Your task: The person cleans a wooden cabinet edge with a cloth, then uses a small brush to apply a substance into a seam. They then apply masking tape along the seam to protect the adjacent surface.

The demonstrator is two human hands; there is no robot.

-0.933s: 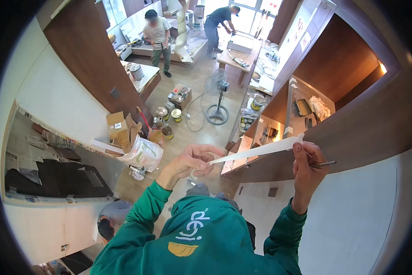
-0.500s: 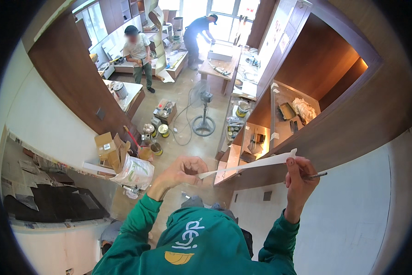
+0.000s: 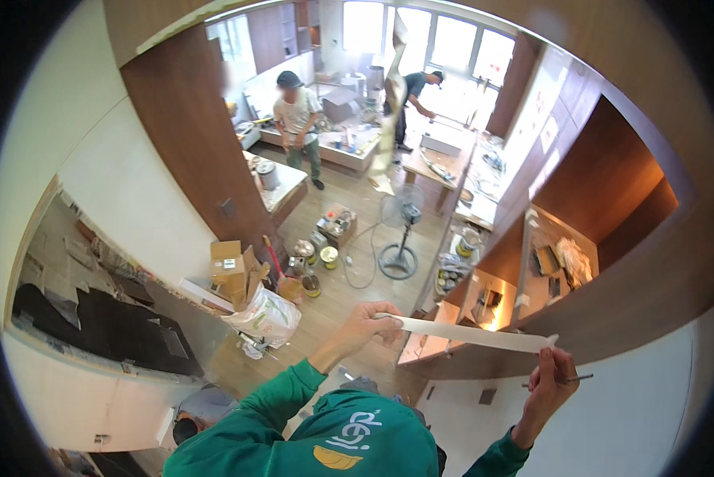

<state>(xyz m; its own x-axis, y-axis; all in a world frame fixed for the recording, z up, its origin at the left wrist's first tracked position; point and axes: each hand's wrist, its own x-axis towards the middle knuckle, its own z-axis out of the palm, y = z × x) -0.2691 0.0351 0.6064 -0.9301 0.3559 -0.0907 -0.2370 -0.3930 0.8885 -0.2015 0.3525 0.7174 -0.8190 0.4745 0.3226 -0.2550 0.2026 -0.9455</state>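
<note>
When working near the brown cabinet (image 3: 635, 302) at right, tension the pale strip (image 3: 476, 333) evenly, without creasing: pinched at left by the left hand (image 3: 365, 324), at right by the right hand (image 3: 551, 377); angle the thin rod (image 3: 584, 376), also gripped there, clear.

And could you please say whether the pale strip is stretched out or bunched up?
Stretched out: the pale strip runs nearly straight between the left hand and the right hand.
</note>
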